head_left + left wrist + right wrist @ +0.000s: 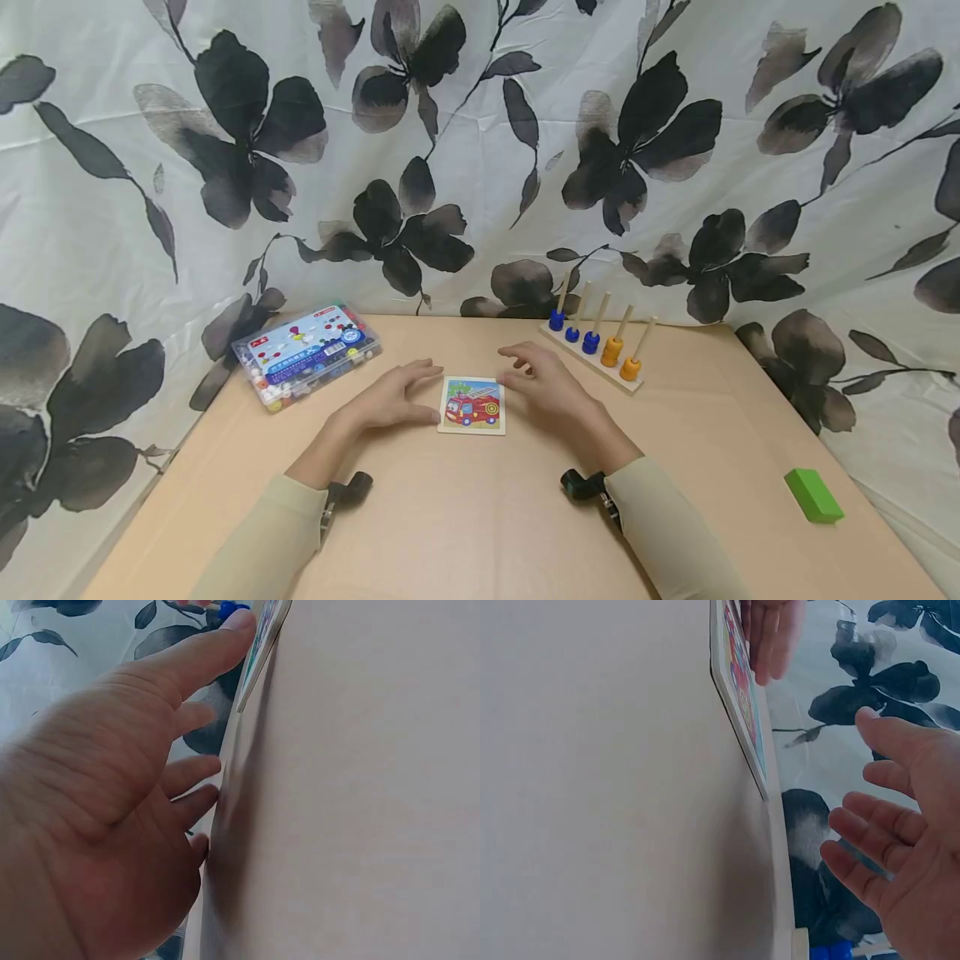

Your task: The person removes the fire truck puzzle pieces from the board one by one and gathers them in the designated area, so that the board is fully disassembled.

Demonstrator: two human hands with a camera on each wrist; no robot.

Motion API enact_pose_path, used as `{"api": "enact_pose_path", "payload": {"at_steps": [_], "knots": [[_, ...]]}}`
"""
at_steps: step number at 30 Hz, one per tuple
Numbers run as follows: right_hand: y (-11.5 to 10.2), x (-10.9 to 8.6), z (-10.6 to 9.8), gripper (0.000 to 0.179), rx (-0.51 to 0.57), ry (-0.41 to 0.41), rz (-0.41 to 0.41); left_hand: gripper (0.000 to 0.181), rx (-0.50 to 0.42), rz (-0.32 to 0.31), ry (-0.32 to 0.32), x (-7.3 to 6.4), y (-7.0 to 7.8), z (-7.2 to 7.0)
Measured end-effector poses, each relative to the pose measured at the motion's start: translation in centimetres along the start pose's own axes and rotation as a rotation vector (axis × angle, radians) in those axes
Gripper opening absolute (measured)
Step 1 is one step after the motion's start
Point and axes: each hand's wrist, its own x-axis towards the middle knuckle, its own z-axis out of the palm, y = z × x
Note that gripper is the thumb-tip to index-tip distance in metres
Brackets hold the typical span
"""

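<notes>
Broadly, the pale worktop gives plenty of bare surface in front of the person, so whatever handling comes next is best done low and flat there, well clear of the plastic case of beads at the far left. Next in size come the two forearms, reaching forward from either side and angled inward, with the palms roughly facing each other. The left hand is relaxed and spread, fingers slightly bent, with nothing in its grasp; the right hand is likewise loose, thumb parted from gently curving fingers, and it too holds nothing. Behind the right hand stands the pegged counting rack, near enough that a backward sweep of the knuckles could catch it; moves on that side should probably be short. Between the hands lies the small square picture board, face up with its fire engine, flat on the worktop. To handle it well, both hands should come in level and press evenly from opposite edges, since a push from one side alone would likely skew it. The green block, off to the right, is out of the way. Smallest of all, the left thumb points at the board's left edge, though whether it touches cannot be told; in the right wrist view, the right thumb looks apart from the board.
</notes>
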Motion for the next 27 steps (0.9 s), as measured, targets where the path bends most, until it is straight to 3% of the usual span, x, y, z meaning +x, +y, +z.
{"api": "enact_pose_path", "payload": {"at_steps": [10,15,27], "knots": [[-1.1,1.8,1.8,0.048,0.052,-0.081,0.027,0.061,-0.043,0.018,0.022,0.5,0.5,0.5],[-1.7,2.6,2.7,0.046,0.064,-0.124,0.014,0.051,-0.097,0.023,-0.003,0.4,0.6,0.5],[-2.0,4.0,4.3,0.040,0.048,-0.174,0.000,0.041,-0.113,0.049,-0.066,0.7,0.4,0.8]]}}
